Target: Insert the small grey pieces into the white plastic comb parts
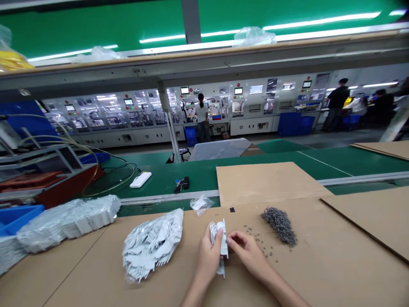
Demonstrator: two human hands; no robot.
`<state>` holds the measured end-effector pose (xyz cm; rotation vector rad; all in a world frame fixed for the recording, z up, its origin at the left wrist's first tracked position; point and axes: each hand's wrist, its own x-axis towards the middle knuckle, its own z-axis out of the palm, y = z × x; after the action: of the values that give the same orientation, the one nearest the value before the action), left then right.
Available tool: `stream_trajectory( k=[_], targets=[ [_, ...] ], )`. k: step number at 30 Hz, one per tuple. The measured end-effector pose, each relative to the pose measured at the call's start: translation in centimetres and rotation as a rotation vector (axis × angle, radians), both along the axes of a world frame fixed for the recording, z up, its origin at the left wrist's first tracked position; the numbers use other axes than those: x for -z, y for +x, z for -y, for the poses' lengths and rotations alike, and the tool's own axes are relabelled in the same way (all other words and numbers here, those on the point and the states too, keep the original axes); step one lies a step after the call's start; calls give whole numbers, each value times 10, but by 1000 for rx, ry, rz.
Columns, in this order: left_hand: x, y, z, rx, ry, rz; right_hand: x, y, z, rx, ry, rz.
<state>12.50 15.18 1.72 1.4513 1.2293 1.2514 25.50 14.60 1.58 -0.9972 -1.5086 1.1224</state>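
Note:
My left hand (209, 255) is closed around several white plastic parts (223, 243), held together in a small stack above the cardboard. Close against the right edge of that stack is my right hand (247, 251), its thumb and forefinger pinched; whatever lies between the fingertips is too small to make out. Small dark grey pieces (281, 225) form a pile to the right, with loose ones scattered between it and my right hand. To the left, a clear plastic bag (153, 243) holds many more white parts.
Wrapped stacks of white parts (70, 221) and a blue bin (19, 217) stand at the left. A small bag (201, 204), a black object (182, 184) and a white device (140, 180) lie farther back. Cardboard sheets (373, 213) are at the right. People work beyond the bench.

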Motion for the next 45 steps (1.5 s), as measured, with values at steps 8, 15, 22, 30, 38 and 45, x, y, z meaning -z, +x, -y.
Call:
stream_trajectory(
  k=[8, 15, 22, 30, 38, 45],
  targets=[
    [1, 0, 1, -25, 15, -81, 2, 0, 3, 94, 113, 191],
    [4, 1, 2, 7, -5, -31, 3, 1, 0, 42, 18, 59],
    [-3, 3, 4, -8, 73, -86, 7, 4, -5, -139, -337, -270],
    [-4, 2, 5, -10, 99, -153, 15, 4, -6, -155, -356, -269],
    [-1, -8, -6, -75, 47, -353, 8, 37, -25, 108, -176, -82],
    [11, -21, -16, -112, 26, -730, 26, 75, -41, 488, 182, 685]
  ],
)
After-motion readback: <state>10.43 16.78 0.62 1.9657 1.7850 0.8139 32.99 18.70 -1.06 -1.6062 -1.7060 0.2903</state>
